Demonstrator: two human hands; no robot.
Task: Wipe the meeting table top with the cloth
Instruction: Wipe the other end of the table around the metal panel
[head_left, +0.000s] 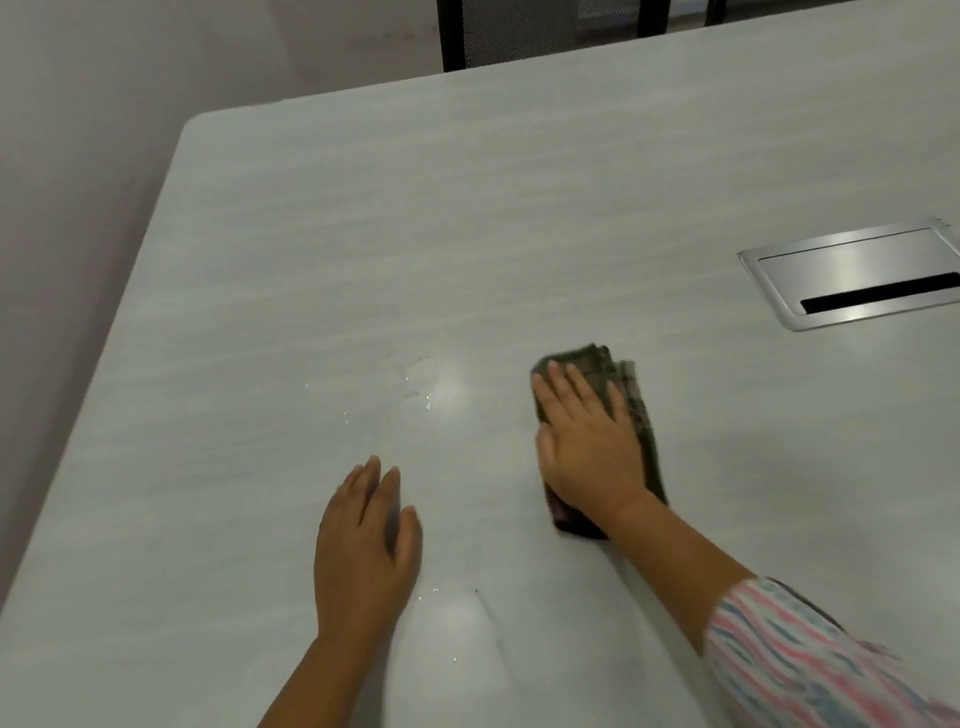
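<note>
A: Left hand (363, 540) first, nearest, at about 6 o'clock: palm down, flat against the pale table top (311, 249), fingers straight and held close together, empty.

B: And the other hand?

A: Right hand (589, 441), slightly farther, toward 4 o'clock of centre: spread flat, palm pressing down on the cloth (631, 387), fingers lying along it and a little apart. Not pinching, only pressing. Striped sleeve (810, 660) in pink, white and blue at 5 o'clock, lower right corner.

B: The cloth itself?

A: Dark, grey-green, folded into a long pad, flat on the table top under the right hand, edges showing past the fingertips and beside the wrist. Somewhat blurred.

B: Anything between the hands?

A: Small water droplets (426, 400) and a shiny damp patch at about 11 o'clock of the left hand, apart from the cloth.

B: Farther off?

A: Silver metal cable hatch (852, 260) with a dark slot, set flush into the table at 3 o'clock, well apart from the cloth. At 12 o'clock, beyond the far table edge, a black mesh chair back (514, 36). Rounded table corner at 10 o'clock, plain wall (78, 156) behind.
</note>
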